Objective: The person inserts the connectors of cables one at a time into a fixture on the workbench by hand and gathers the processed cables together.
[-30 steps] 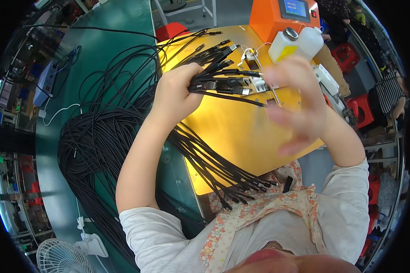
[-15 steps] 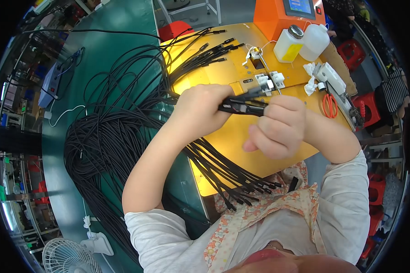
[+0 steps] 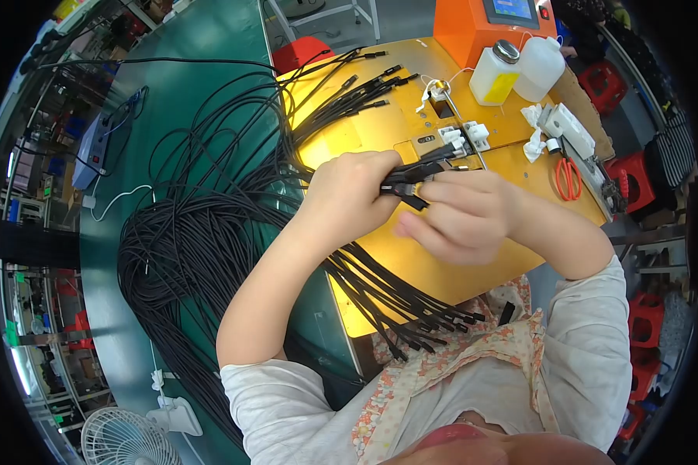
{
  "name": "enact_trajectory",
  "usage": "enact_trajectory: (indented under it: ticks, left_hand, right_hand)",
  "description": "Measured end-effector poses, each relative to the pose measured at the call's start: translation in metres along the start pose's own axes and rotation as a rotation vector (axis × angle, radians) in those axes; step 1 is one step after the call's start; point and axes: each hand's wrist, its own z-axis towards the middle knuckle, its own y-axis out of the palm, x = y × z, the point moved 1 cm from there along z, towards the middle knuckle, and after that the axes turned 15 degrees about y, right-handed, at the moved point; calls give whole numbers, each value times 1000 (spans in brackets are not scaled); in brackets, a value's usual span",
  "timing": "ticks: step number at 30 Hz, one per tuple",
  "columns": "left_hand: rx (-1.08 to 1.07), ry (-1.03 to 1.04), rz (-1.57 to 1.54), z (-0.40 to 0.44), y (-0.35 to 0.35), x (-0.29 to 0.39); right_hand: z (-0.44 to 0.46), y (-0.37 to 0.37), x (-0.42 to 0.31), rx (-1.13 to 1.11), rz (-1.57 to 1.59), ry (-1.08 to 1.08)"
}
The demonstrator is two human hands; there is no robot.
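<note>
My left hand (image 3: 353, 190) is closed around several black cable ends (image 3: 423, 169), which point right toward a small white clamp fixture (image 3: 454, 141). My right hand (image 3: 469, 215) has its fingers curled against these ends, with the thumb apart below. Whether it pinches one of the connectors cannot be made out, since the fingers cover the spot. Under both hands lies a yellow work plate (image 3: 395, 271). More black cables (image 3: 395, 291) run from below my left forearm to the plate's near edge, their plugs spread out there.
A large coil of black cable (image 3: 178, 256) covers part of the green table (image 3: 209, 31). Beyond the fixture stand an orange machine (image 3: 465, 31) and two white bottles (image 3: 495, 74). Red-handled scissors (image 3: 568, 180) lie on the right; a fan (image 3: 128, 438) stands at lower left.
My right hand has shifted slightly left and down, closer to my left hand. The dark cable ends between the hands have turned and bunched together. The whole view has moved a little.
</note>
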Motion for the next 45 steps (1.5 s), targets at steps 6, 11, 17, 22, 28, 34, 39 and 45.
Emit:
enact_trajectory:
  ticks: [6, 11, 17, 22, 28, 34, 39, 45]
  left_hand:
    - [25, 255, 82, 2, 13, 28]
    - [8, 419, 38, -3, 57, 15]
    - [235, 386, 324, 46, 52, 8]
    - [221, 466, 471, 66, 87, -10]
    - [227, 446, 318, 70, 98, -18]
    - [221, 342, 206, 69, 102, -24]
    - [117, 235, 216, 66, 105, -23]
    - [-27, 149, 242, 66, 101, -21]
  right_hand:
    - [-3, -11, 13, 21, 426, 286]
    - [-25, -21, 13, -279, 638, 428]
    - [-70, -50, 74, -308, 673, 925]
    - [-98, -42, 83, -324, 727, 861]
    - [-114, -41, 96, -400, 687, 980]
    - [-123, -31, 100, -393, 750, 1077]
    - [-131, -24, 106, -419, 690, 1193]
    - [-135, -18, 108, -465, 650, 1272]
